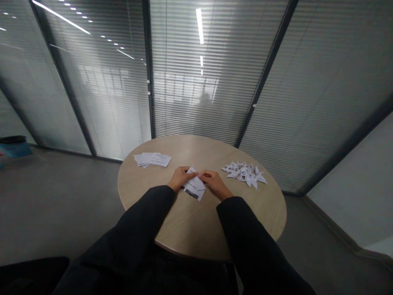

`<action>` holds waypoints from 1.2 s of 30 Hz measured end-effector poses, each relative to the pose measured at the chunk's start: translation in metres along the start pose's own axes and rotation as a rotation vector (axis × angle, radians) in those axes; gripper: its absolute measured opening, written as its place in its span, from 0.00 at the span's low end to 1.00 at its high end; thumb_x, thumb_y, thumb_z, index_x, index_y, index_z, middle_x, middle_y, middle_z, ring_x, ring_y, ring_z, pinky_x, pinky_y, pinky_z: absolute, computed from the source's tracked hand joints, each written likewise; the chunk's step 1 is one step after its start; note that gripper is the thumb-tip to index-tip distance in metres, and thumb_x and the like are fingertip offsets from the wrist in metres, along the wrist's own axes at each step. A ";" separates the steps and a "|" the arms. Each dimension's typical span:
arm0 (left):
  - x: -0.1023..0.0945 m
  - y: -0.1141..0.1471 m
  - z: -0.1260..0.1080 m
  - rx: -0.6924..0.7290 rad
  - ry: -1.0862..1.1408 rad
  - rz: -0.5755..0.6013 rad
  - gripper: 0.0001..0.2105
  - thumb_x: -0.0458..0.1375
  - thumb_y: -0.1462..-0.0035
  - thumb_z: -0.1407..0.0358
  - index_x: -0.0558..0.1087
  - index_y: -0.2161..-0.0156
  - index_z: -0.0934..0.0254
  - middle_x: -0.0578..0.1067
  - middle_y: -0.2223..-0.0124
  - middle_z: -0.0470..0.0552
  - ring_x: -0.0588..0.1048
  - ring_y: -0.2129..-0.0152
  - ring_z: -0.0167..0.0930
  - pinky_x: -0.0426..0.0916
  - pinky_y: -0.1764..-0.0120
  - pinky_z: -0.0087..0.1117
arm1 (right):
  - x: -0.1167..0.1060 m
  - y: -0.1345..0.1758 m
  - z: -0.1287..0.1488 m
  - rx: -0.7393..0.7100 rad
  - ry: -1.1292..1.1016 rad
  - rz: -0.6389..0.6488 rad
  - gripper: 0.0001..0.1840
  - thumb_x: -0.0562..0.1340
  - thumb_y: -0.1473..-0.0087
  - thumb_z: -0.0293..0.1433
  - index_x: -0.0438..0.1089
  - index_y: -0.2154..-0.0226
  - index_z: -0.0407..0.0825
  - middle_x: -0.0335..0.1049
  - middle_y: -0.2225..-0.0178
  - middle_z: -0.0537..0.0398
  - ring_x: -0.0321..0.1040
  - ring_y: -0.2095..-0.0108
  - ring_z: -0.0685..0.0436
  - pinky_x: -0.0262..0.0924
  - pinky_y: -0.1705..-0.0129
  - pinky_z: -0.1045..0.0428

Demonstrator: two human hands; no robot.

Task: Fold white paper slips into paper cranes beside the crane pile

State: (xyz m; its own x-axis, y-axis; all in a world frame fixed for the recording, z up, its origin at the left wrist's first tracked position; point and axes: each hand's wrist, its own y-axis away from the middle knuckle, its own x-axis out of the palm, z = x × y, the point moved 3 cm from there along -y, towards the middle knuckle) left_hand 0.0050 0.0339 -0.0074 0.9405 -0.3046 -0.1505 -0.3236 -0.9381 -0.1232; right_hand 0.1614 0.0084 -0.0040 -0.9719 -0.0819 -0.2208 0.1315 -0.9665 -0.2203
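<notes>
A printed sheet of paper [194, 187], partly folded, lies between my two hands over the middle of the round table. My left hand [181, 177] grips its left side, with the thumb pressed on top. At the paper's upper right edge, the fingers of my right hand [213, 182] are pinched together on it. Dark print shows along the paper's lower left edge. To the left lies a loose stack of printed paper sheets [153, 159]. A heap of folded white paper pieces with pointed tips [245, 173] sits to the right.
The round wooden table [196, 239] stands close to a glass partition with blinds [196, 114]. A blue bin with a black liner [15, 146] is on the floor at far left. A white wall [356, 180] rises at the right.
</notes>
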 end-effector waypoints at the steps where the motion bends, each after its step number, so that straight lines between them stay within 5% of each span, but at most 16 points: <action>1: 0.001 0.000 0.000 -0.010 0.036 -0.001 0.13 0.64 0.57 0.58 0.74 0.73 0.70 0.75 0.77 0.52 0.71 0.83 0.27 0.61 0.80 0.26 | 0.000 0.000 0.001 -0.008 0.011 -0.005 0.10 0.64 0.60 0.37 0.70 0.78 0.46 0.69 0.78 0.58 0.64 0.75 0.49 0.57 0.69 0.53; 23: -0.015 -0.003 -0.004 0.005 0.355 -0.264 0.13 0.65 0.59 0.60 0.70 0.74 0.68 0.74 0.78 0.50 0.72 0.83 0.28 0.64 0.80 0.27 | -0.008 -0.003 -0.001 -0.036 -0.034 -0.178 0.08 0.63 0.61 0.35 0.69 0.80 0.47 0.70 0.78 0.57 0.66 0.75 0.48 0.60 0.69 0.52; 28: -0.026 -0.004 -0.001 0.010 0.463 -0.438 0.13 0.66 0.61 0.61 0.67 0.76 0.66 0.71 0.79 0.46 0.71 0.83 0.26 0.65 0.78 0.26 | -0.019 -0.003 -0.008 0.031 -0.121 -0.307 0.08 0.62 0.61 0.36 0.65 0.81 0.48 0.66 0.81 0.57 0.64 0.77 0.48 0.61 0.70 0.51; 32: -0.009 0.001 -0.007 -0.007 0.318 -0.156 0.15 0.66 0.60 0.58 0.70 0.74 0.67 0.73 0.78 0.49 0.70 0.84 0.27 0.62 0.80 0.26 | -0.014 0.000 0.000 -0.039 -0.128 -0.246 0.11 0.63 0.58 0.39 0.67 0.76 0.48 0.68 0.77 0.57 0.66 0.73 0.47 0.60 0.67 0.52; 36: 0.005 0.008 -0.013 0.018 0.217 -0.066 0.16 0.66 0.60 0.56 0.71 0.73 0.68 0.73 0.76 0.49 0.70 0.83 0.26 0.63 0.79 0.26 | 0.001 0.003 0.007 -0.020 -0.035 -0.045 0.14 0.63 0.56 0.42 0.70 0.74 0.47 0.67 0.77 0.58 0.63 0.75 0.48 0.55 0.72 0.54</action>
State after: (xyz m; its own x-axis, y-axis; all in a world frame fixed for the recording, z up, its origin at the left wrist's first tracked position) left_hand 0.0086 0.0227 0.0036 0.9593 -0.2728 0.0731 -0.2605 -0.9547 -0.1439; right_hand 0.1597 0.0034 0.0019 -0.9831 -0.0473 -0.1770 0.0910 -0.9645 -0.2480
